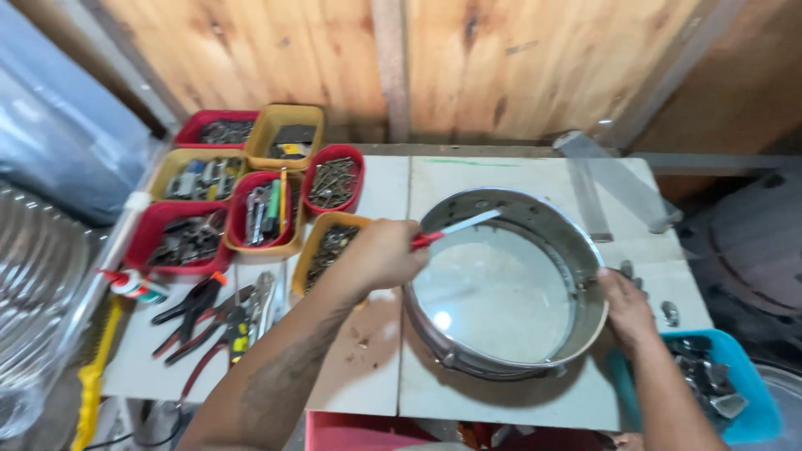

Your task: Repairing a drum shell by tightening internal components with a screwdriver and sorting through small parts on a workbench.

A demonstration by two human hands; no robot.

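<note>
A shallow round metal drum shell with a clear skin lies flat on the pale tabletop. My left hand reaches across from the left and grips a red-handled tool whose pale blade lies over the shell's near-left rim. My right hand rests on the shell's right rim, fingers against the metal hoop.
Red and yellow bins of screws and small parts crowd the back left. Pliers and cutters lie at the left edge beside a glue tube. A blue tray of metal parts sits at the right. Wooden wall panels stand behind.
</note>
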